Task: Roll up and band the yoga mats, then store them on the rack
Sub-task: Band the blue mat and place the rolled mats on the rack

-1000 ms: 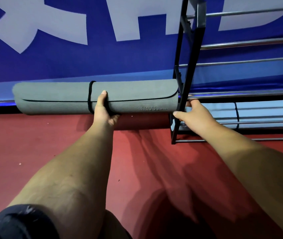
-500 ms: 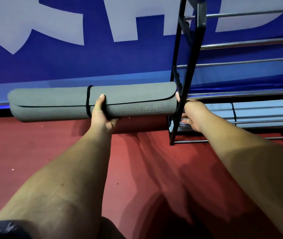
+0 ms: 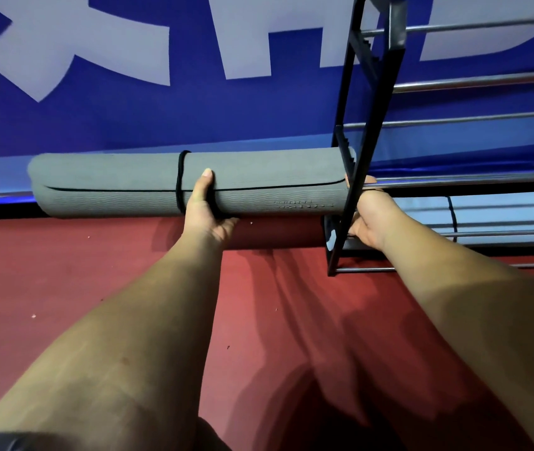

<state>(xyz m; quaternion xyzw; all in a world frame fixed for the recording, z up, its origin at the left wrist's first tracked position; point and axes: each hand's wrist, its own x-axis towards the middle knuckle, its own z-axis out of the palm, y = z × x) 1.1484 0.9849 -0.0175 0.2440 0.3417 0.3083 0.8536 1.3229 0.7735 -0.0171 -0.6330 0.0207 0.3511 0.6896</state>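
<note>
A rolled grey mat (image 3: pixel 259 177) is held level in the air, just above a red floor (image 3: pixel 63 271) and in front of a blue wall (image 3: pixel 161 118). Its long axis runs left to right across the view. A black band (image 3: pixel 180 183) circles it a little left of the middle.

The left hand (image 3: pixel 207 209) grasps the roll from below just right of the band, with the thumb lying up the front face. It seems to carry most of the weight.

The rack (image 3: pixel 379 92) stands to the right, so the mat would have to travel rightward, end first. The mat's right end is at the rack's black side post and partly crosses behind it. The right hand (image 3: pixel 371 219) is the nearer one to the rack. It reaches in at that post, beside the mat's right end and just under a metal rail (image 3: pixel 470 180).

The post hides the right hand's fingers, so whether it grips the mat end, grips the rail or lies open cannot be told. Nor is it clear whether the mat's end rests on a rail yet. A second mat (image 3: pixel 503 209), pale and banded, lies on a lower shelf, cut off at the right edge.
</note>
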